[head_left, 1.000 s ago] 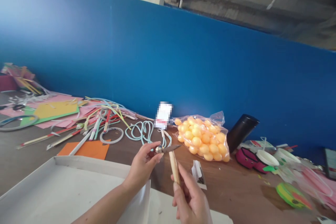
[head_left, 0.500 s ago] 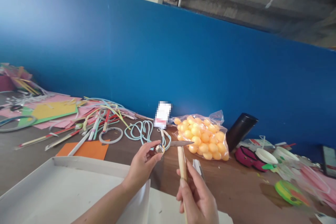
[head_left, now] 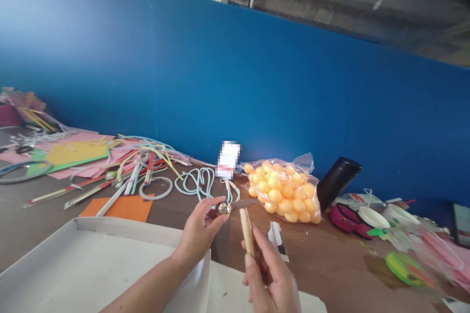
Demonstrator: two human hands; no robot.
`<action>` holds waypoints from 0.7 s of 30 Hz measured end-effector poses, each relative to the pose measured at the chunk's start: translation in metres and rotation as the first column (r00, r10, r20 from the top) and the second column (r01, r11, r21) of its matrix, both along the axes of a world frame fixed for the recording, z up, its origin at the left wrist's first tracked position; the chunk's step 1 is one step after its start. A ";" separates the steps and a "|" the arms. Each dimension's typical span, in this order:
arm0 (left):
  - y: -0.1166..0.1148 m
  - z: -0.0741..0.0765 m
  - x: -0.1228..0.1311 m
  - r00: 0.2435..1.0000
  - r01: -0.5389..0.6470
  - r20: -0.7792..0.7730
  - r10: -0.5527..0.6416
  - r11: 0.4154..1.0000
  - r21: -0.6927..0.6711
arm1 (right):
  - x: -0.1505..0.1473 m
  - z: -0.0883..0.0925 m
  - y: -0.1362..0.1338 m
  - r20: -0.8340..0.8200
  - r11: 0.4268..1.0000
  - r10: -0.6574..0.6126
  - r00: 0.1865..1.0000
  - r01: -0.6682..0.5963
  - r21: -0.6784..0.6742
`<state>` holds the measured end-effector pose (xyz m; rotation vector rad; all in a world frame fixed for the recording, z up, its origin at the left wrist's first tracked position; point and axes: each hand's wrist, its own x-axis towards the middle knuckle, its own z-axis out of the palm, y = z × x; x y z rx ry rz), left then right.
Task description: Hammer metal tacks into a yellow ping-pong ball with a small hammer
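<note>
My left hand [head_left: 200, 230] is closed round a knife that has a brown handle and a shiny rounded metal end. Its blade [head_left: 242, 204], blurred, points right, towards the bag of balls. In my right hand [head_left: 271, 274] a pale wooden stick [head_left: 247, 234] stands nearly upright between thumb and fingers. The top of the stick lies just below the blade; whether they touch I cannot tell. Below both hands are a white tray [head_left: 128, 225] and a white sheet [head_left: 227, 283] with small dark bits on it.
A clear bag of orange balls [head_left: 284, 193] and a black cylinder [head_left: 340, 181] stand by the blue partition [head_left: 235, 73]. Light-blue cord [head_left: 198, 181], coloured paper and strips [head_left: 81, 151] lie left. A small white box [head_left: 278, 239], cups [head_left: 372, 217] and a green-yellow tape roll [head_left: 409, 269] lie right.
My right hand and the stick have moved left and slightly down, and the stick leans more to the left. The blade now looks shorter and blurred. My left hand has barely moved.
</note>
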<state>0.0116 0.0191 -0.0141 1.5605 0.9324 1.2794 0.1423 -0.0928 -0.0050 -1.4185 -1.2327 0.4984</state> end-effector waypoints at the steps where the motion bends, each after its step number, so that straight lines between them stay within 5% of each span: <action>1: 0.000 0.000 0.000 1.000 0.000 -0.004 0.000 1.000 0.003 | 0.000 0.000 0.000 0.020 1.000 0.012 1.000 -0.012 0.004; 21: 0.001 -0.001 0.001 0.999 -0.048 -0.012 0.048 0.999 0.000 | 0.001 -0.003 0.001 -0.004 0.999 0.046 0.999 -0.046 -0.003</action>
